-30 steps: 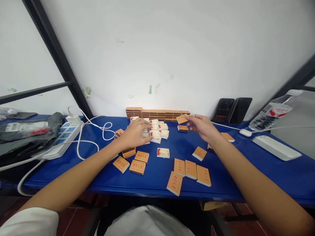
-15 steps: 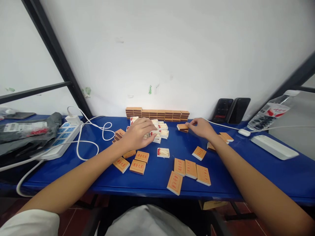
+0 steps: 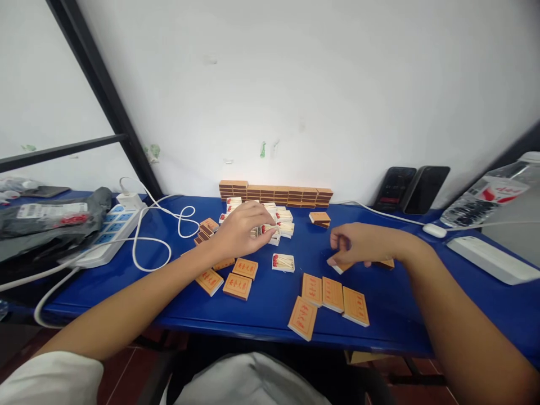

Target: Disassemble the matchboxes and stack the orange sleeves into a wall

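Note:
My left hand [image 3: 244,225] is palm down over a cluster of open trays of red-tipped matches [image 3: 284,215], thumb spread from the fingers. Its fingertips are beside a match tray [image 3: 270,229]; whether they touch it is unclear. My right hand [image 3: 358,243] reaches over an orange matchbox [image 3: 345,269], thumb at its left edge, fingers curved and apart. The hand covers part of that box. A single tray of matches [image 3: 283,262] lies between the hands. Two stacked matchboxes [image 3: 319,218] sit beyond my right hand.
A low wall of stacked matchboxes [image 3: 274,194] runs along the back. Loose matchboxes [image 3: 237,286] lie at the left, more matchboxes [image 3: 332,293] at front right. Around the sides are a power strip [image 3: 112,233], white cables, two phones [image 3: 424,188], a water bottle [image 3: 485,191] and a white bar [image 3: 493,259].
My right hand has left the two stacked matchboxes and moved nearer and to the right, over a single matchbox. My left hand stays over the match trays. The view has shifted slightly.

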### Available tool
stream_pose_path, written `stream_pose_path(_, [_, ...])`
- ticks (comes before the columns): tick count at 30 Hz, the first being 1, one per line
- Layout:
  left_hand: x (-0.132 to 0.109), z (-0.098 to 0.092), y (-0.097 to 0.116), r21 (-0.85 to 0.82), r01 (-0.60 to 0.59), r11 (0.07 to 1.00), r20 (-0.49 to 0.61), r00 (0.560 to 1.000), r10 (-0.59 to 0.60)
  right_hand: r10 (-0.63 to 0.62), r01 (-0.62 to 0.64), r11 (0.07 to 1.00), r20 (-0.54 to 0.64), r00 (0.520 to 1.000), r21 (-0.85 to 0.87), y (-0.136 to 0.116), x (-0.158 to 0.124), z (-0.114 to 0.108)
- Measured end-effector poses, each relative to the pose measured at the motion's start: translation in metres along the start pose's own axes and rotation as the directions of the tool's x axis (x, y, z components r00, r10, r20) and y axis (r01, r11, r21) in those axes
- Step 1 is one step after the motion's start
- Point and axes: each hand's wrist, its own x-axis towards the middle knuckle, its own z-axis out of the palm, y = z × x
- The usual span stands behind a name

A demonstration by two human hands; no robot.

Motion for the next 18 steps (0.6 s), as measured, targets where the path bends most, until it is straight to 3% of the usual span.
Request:
stream_pose_path(3, [0.0,0.001,0.002,0.015,0.009,1.0,0.017,1.0,-0.009,-0.176,0.19,0.979,-0.152,0.973,0.078,-0.009,0.006,0.004])
stream_pose_path(5, [-0.001,0.001,0.003,0.034,0.013,0.999,0.054,0.998,-0.015,-0.273,0.283,0.959,-0.218,0.937,0.017,-0.015,0.007,0.008])
stream_pose_path(8, [-0.003,0.001,0.004,0.059,0.013,0.998,0.102,0.995,-0.019,-0.391,0.387,0.92,-0.127,0.912,-0.055,-0.019,0.001,0.009])
stream_pose_path(12, [-0.004,0.0,0.001,0.068,0.018,0.998,0.118,0.993,-0.026,-0.43,0.429,0.903,0.016,0.903,0.021,-0.025,-0.007,0.009])
stream_pose_path(18, [-0.006,0.002,0.0,0.066,0.015,0.998,0.124,0.992,-0.023,-0.429,0.43,0.903,-0.067,0.901,0.011,-0.035,0.001,0.011])
